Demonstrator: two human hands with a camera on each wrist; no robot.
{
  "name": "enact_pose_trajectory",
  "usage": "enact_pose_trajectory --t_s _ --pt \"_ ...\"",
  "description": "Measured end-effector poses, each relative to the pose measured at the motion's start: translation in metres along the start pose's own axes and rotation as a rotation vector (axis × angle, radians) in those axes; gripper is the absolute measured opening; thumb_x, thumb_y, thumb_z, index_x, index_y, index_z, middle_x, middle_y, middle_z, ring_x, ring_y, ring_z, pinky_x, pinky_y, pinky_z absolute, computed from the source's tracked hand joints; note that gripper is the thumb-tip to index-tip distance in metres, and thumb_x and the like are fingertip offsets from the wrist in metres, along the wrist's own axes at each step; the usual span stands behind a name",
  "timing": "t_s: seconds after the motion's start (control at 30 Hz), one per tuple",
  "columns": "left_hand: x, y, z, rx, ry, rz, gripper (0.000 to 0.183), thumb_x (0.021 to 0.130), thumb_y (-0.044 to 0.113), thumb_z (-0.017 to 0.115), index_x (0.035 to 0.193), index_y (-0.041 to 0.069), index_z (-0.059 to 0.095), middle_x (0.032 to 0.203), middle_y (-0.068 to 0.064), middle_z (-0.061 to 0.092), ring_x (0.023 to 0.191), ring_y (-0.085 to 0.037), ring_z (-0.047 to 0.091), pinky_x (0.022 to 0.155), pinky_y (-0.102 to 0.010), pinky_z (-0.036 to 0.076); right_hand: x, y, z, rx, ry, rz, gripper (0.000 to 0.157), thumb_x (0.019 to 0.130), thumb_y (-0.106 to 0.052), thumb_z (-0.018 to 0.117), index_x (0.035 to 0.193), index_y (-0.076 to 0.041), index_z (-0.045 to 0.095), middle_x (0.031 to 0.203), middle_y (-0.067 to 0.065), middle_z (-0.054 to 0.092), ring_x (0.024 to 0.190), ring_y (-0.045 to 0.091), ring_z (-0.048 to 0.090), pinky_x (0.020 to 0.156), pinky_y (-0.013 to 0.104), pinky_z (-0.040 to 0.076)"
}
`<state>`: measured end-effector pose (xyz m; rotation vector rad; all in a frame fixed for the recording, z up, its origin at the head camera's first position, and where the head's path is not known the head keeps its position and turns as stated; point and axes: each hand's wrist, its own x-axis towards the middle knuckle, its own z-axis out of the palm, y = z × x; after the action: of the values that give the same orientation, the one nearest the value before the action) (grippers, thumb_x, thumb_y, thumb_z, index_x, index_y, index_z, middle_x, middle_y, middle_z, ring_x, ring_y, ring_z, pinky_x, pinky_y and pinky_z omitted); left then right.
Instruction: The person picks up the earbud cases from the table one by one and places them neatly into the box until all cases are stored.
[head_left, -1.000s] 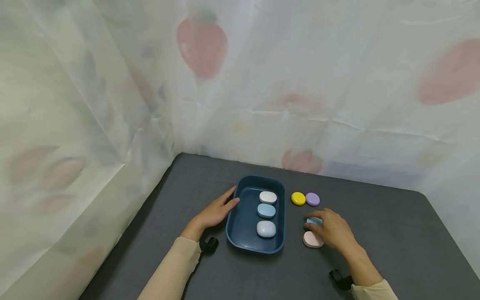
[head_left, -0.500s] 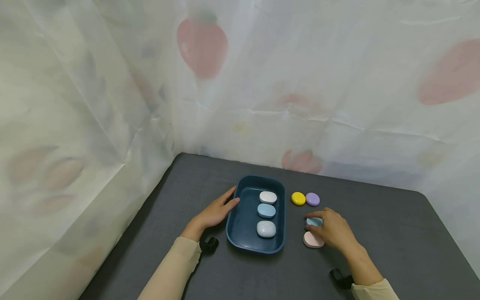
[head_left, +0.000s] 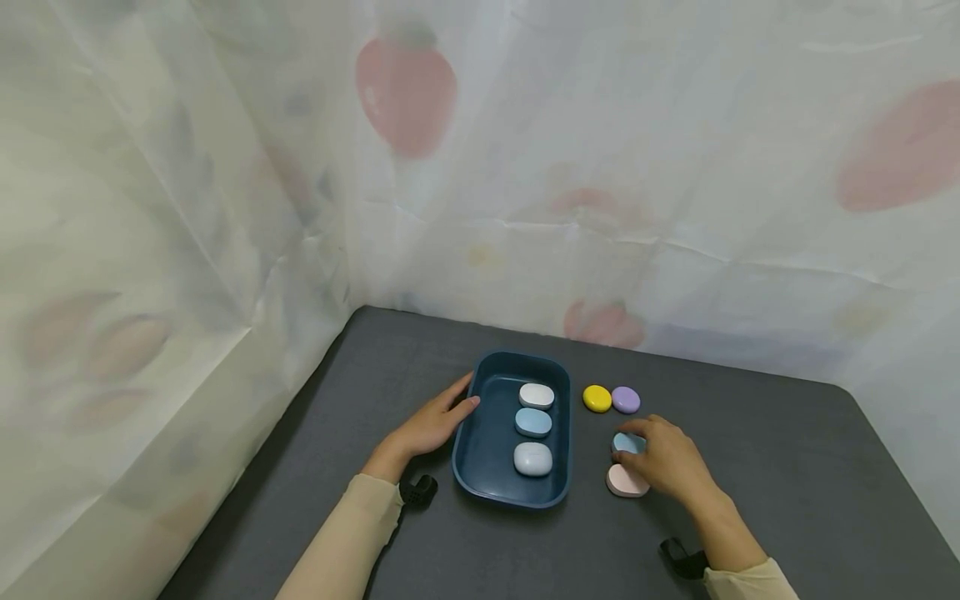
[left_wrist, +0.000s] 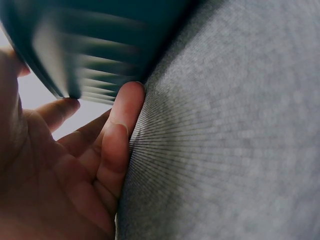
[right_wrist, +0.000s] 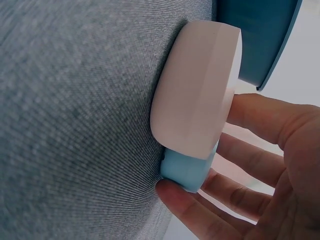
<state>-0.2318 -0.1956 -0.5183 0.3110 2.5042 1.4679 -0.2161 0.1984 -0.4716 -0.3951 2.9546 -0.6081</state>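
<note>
From where I stand, the right hand (head_left: 666,457), right of centre and low in the frame, has its thumb and fingers curled about a blue piece (head_left: 628,443), pinching it; the gap between them is just the piece's width. That piece sits on the grey table (head_left: 570,558), with a pink piece (head_left: 622,481) right next to it on the near side; I can't tell whether those two touch.

Near the lower middle, the left hand (head_left: 427,427) lies loosely spread against the left side of a dark blue tray (head_left: 487,454), fingertips on its outer wall, thumb at the rim.

Inside the tray, toward its right side, a white piece (head_left: 536,395), a second blue piece (head_left: 533,422) and a pale grey piece (head_left: 533,459) run in a column from top to bottom. Right of the tray's upper half, a yellow piece (head_left: 597,399) and a purple piece (head_left: 626,400) sit side by side. A fruit-printed curtain (head_left: 675,167) fills the frame's upper part.
</note>
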Motion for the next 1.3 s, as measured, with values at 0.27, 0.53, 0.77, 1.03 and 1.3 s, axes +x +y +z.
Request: enact_pose_trajectory --t_s 0.27,0.53,0.77,1.03,1.3 --pt "0.000 0.000 0.000 -0.018 0.002 0.005 0.065 0.106 0.061 0.044 0.164 0.043 0.020 0.172 0.004 0.023 0.160 -0.031 0.022 0.125 -0.063 0.024 0.000 0.000 -0.003 -0.006 -0.003 0.003 0.044 0.087 -0.033 0.083 0.125 -0.010 0.074 0.128 0.023 0.066 0.105 0.038 0.064 0.081 0.056 0.054" --pt "-0.001 0.000 0.000 -0.009 -0.001 -0.002 0.067 0.106 0.064 0.043 0.164 0.042 0.019 0.173 0.004 0.022 0.160 -0.030 0.022 0.125 -0.062 0.024 0.001 0.000 -0.006 -0.014 -0.004 -0.007 0.043 0.088 -0.032 0.083 0.124 -0.010 0.074 0.126 0.022 0.067 0.105 0.038 0.065 0.082 0.057 0.054" --pt "0.000 0.002 0.000 -0.002 -0.003 -0.013 0.070 0.104 0.067 0.042 0.165 0.041 0.019 0.173 0.005 0.022 0.160 -0.028 0.022 0.126 -0.060 0.025 0.001 -0.002 -0.011 -0.017 0.001 -0.010 0.041 0.089 -0.030 0.082 0.123 -0.009 0.075 0.122 0.021 0.067 0.102 0.037 0.065 0.080 0.056 0.055" --pt "0.000 0.002 -0.001 0.003 -0.006 -0.012 0.070 0.104 0.068 0.042 0.165 0.043 0.018 0.173 0.005 0.021 0.160 -0.028 0.021 0.126 -0.060 0.024 0.001 -0.005 -0.017 -0.031 0.028 -0.025 0.041 0.088 -0.028 0.082 0.122 -0.005 0.074 0.116 0.019 0.069 0.096 0.032 0.065 0.078 0.052 0.055" --pt "0.000 0.000 -0.001 0.000 -0.009 -0.001 0.068 0.104 0.067 0.043 0.164 0.044 0.019 0.172 0.008 0.022 0.160 -0.026 0.021 0.127 -0.060 0.023 0.002 -0.010 -0.025 -0.047 0.021 -0.019 0.049 0.089 -0.032 0.081 0.124 0.001 0.071 0.115 0.019 0.067 0.089 0.028 0.062 0.073 0.047 0.053"
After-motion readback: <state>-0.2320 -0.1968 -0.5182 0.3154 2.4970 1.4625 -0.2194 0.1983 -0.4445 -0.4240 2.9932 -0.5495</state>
